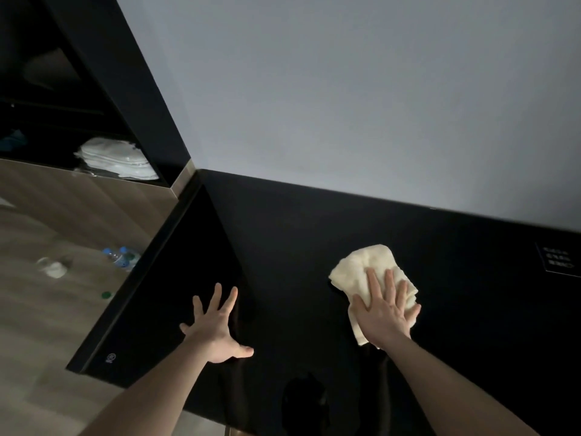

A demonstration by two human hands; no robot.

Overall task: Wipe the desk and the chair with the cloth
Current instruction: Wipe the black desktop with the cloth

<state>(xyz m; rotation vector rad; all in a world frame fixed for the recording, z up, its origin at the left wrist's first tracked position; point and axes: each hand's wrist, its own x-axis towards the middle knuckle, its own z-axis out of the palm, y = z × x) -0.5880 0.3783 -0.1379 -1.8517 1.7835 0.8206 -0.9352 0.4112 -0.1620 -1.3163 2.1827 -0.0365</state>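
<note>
At the far left a dark open shelf unit holds a stack of white folded cloths in its lower compartment. Below it, on the pale wooden floor, lie a clear plastic bottle with blue caps, a small white blurred object whose kind cannot be told, and a small green cap.

The black glossy desk fills the middle and right of the view, its left edge running diagonally beside the floor and its far edge meeting a grey wall.

The left hand rests flat on the desk near that left edge, palm down, its fingers straight and spread wide apart, the thumb pointing right; it holds nothing.

To the right, well apart from it, the right hand lies palm down on a crumpled pale yellow cloth, which lies on the desk in the right half. Its fingers are straight and close together, pressing on the cloth rather than curling round it. The cloth shows beyond the fingertips and on both sides of the hand.

At the far right a small dark label with white lettering lies on the desk; the lettering is too small to read.
</note>
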